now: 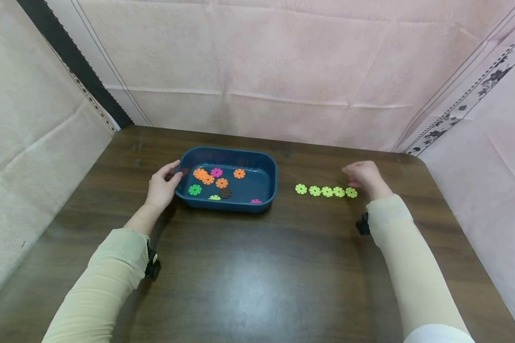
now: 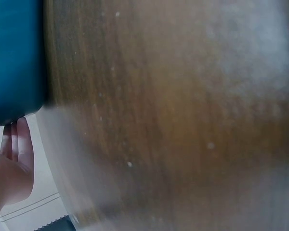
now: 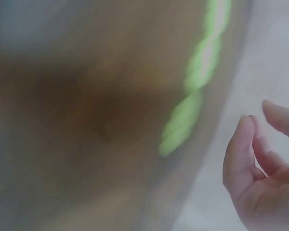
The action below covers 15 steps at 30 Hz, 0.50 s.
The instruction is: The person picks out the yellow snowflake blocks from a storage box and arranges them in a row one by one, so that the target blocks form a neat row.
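Observation:
My left hand (image 1: 160,188) is at the left end of a blue plastic tray (image 1: 223,206), thumb and fingers holding its rim. In the left wrist view, several fingers (image 2: 24,144) reach up to the tray's outer side. Flower-shaped plastic discs lie inside the tray: orange (image 1: 239,173), pink (image 1: 216,172), green (image 1: 195,190), brown (image 1: 225,193) and yellow-green (image 1: 214,197). Right of the tray, several yellow-green discs (image 1: 327,191) form a row. My right hand (image 1: 365,177) hovers by the row's right end disc (image 1: 351,192), fingers loosely bent, nothing visible between them.
The brown wooden table (image 1: 240,267) carries the tray and the row. Pale cloth (image 1: 283,62) hangs behind its far edge and along both sides. Dark wrist cameras (image 1: 152,263) are strapped at both sleeves.

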Available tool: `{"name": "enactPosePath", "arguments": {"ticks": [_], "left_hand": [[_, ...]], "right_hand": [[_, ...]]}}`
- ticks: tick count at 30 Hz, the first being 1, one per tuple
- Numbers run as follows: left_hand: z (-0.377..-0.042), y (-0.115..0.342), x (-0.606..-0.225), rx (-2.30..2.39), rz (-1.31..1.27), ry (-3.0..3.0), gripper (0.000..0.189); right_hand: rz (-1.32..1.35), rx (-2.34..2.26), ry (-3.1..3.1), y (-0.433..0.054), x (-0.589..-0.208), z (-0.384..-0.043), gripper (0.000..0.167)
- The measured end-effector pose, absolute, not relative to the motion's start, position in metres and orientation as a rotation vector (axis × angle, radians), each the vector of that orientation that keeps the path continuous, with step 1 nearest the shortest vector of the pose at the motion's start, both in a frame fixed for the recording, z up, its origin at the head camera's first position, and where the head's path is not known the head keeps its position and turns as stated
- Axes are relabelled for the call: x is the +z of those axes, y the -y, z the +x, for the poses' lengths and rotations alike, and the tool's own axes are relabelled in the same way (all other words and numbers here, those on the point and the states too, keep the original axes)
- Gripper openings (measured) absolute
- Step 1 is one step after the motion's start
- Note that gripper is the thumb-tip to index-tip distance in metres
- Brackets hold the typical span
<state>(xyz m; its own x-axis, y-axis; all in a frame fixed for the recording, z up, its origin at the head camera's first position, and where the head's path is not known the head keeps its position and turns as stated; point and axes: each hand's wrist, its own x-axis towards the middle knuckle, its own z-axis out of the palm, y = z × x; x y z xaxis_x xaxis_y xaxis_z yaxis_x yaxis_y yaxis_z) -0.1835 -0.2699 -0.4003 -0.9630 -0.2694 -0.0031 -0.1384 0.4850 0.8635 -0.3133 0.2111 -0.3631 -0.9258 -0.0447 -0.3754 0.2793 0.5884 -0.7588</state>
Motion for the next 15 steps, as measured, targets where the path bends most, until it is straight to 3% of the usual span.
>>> {"name": "enactPosePath", "arguments": {"ticks": [8,15], "left_hand": [[-0.183,0.270,-0.400,-1.488,0.364,2.597,0.046],[-0.184,0.270,-0.399,-1.488,0.367,2.594,0.046]], "right_hand": [[-0.101,-1.488,-2.141,-0.095,-0.327,-0.314,0.045],[-0.254,-1.446,-1.925,0.009,-0.333,-0.286,0.039]]}}
